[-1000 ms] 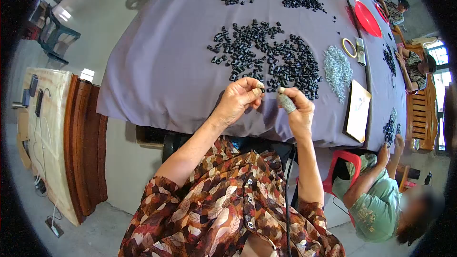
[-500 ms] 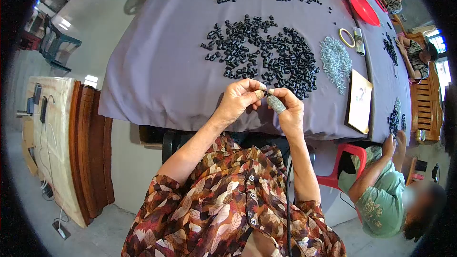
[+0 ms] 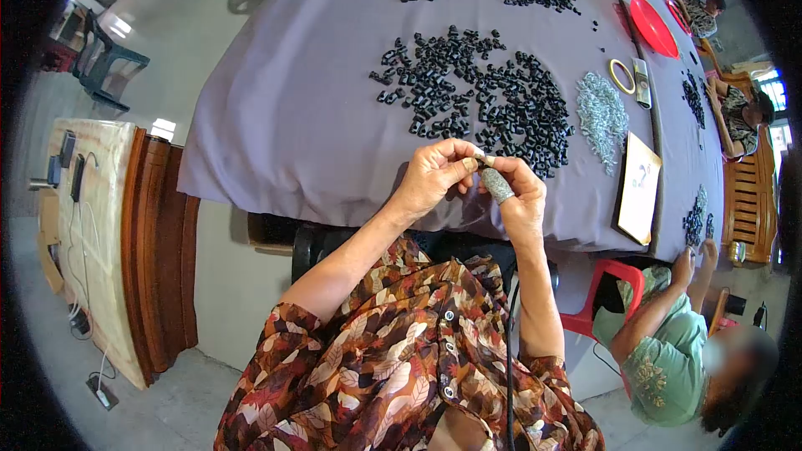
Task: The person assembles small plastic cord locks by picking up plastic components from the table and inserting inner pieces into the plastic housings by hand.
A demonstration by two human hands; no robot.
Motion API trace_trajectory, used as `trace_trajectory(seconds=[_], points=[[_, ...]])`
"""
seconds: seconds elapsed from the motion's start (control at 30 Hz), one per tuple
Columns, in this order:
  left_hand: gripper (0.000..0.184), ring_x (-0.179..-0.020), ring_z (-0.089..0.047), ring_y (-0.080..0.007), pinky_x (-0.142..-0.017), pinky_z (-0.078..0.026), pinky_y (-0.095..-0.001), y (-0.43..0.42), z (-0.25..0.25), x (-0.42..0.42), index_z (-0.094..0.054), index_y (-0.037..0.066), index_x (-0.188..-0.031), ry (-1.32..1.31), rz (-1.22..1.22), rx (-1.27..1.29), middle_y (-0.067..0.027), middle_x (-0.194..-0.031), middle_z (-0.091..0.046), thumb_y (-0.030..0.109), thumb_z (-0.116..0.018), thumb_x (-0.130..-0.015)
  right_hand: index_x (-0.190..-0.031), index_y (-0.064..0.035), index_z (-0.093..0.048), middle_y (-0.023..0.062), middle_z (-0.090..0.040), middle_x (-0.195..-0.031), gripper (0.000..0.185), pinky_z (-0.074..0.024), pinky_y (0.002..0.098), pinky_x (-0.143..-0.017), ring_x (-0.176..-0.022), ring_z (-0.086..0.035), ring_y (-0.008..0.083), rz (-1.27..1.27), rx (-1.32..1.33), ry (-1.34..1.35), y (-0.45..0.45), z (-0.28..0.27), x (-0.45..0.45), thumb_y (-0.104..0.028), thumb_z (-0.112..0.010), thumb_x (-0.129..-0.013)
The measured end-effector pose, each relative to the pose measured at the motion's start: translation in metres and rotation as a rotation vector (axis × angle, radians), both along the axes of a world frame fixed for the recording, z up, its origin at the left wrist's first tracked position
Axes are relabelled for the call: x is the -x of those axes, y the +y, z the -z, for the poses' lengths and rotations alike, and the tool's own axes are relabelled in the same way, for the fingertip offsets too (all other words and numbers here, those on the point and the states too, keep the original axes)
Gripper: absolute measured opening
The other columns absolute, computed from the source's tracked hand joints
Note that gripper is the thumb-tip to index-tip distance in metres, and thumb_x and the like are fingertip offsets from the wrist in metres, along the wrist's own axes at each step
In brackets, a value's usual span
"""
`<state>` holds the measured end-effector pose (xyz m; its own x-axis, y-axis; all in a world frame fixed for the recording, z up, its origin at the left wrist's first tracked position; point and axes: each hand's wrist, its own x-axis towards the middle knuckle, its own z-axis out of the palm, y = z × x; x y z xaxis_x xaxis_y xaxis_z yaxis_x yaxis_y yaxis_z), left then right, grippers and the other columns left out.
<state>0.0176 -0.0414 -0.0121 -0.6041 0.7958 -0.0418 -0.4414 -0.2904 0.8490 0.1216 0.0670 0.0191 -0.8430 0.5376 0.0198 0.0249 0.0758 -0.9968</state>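
While left hand pinches dark piece, right hand clamps it too.

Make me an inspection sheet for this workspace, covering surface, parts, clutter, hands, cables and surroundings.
Surface: grey cloth, lightly wrinkled.
Job's things: small dark piece, partly hidden; black pieces spread loose; clear pieces heaped right of them.
Clutter: yellow ring, red basin, pale board.
Hands: left hand pinches the dark piece; right hand meets it, grip unclear.
Cables: black cord down the shirt front; white cables at far left.
Surroundings: co-worker in green at right; green chair far left.
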Motion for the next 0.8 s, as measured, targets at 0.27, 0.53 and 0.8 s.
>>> trace_trajectory(seconds=[0.27, 0.53, 0.8], points=[[0.010, -0.059, -0.052, -0.0051, -0.054, -0.043, -0.0179, -0.002, -0.001, 0.002, -0.059, 0.002, -0.094, -0.023, 0.036, 0.060, 0.0001, -0.072, -0.058, 0.006, -0.057, -0.086, -0.091, 0.0014, -0.057, 0.0048, -0.062, -0.078, 0.014, -0.0483, 0.0221, -0.063, -0.067, -0.058, 0.0091, 0.009, 0.131, -0.019, 0.003, -0.003, 0.002, 0.009, -0.055, -0.079], [0.008, -0.059, -0.051, -0.0046, -0.053, -0.041, -0.0175, -0.003, -0.001, 0.003, -0.061, 0.003, -0.091, 0.087, 0.057, 0.109, 0.0014, -0.071, -0.058, 0.006, -0.056, -0.086, -0.086, -0.0024, -0.057, 0.0027, -0.061, -0.077, 0.008, -0.0470, 0.0209, -0.057, -0.064, -0.057, 0.0079, -0.033, 0.281, 0.010, 0.010, 0.010, 0.000, 0.003, -0.057, -0.081], [0.009, -0.059, -0.050, -0.0043, -0.054, -0.041, -0.0183, -0.003, -0.001, 0.002, -0.060, 0.002, -0.093, 0.023, 0.076, 0.041, 0.0013, -0.071, -0.057, 0.006, -0.055, -0.086, -0.087, -0.0040, -0.055, 0.0027, -0.059, -0.079, 0.006, -0.0485, 0.0225, -0.056, -0.064, -0.058, 0.0095, -0.059, 0.516, 0.056, 0.004, 0.004, 0.002, 0.001, -0.056, -0.082]])
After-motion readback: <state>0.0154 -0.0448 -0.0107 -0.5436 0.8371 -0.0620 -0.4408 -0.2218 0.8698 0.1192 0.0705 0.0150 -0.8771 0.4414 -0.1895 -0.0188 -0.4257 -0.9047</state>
